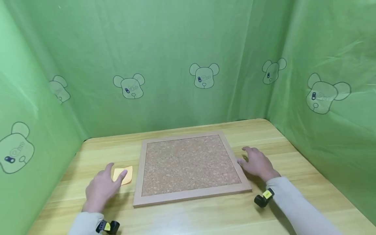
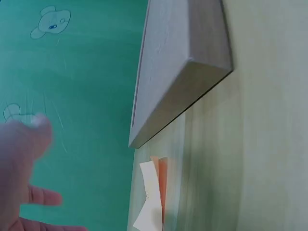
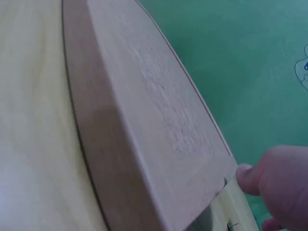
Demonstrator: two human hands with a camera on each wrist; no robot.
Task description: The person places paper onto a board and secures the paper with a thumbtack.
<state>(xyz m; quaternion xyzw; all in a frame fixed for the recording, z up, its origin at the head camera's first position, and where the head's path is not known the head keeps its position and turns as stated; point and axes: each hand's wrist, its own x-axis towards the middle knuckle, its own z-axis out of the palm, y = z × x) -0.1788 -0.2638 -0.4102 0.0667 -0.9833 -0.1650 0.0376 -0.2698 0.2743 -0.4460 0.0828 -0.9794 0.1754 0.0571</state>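
Observation:
A cork board (image 1: 188, 163) with a pale wooden frame lies flat on the table, and its frame edge (image 2: 166, 77) looms close in the left wrist view. Left of it, small pale orange paper notes (image 1: 127, 178) lie with edges raised; the left wrist view shows layered notes (image 2: 153, 197). My left hand (image 1: 101, 187) hovers at these notes, thumb and fingers spread, holding nothing. At the board's right side is my right hand (image 1: 258, 164), fingers loosely bent, its thumb (image 3: 248, 178) close to the frame; whether it touches is unclear.
The wooden table (image 1: 282, 153) carries the board. Green curtains (image 1: 170, 42) with bear-head outlines stand behind and on both sides. A small thin dark thing (image 3: 232, 225) lies by the board near the right hand, too small to identify.

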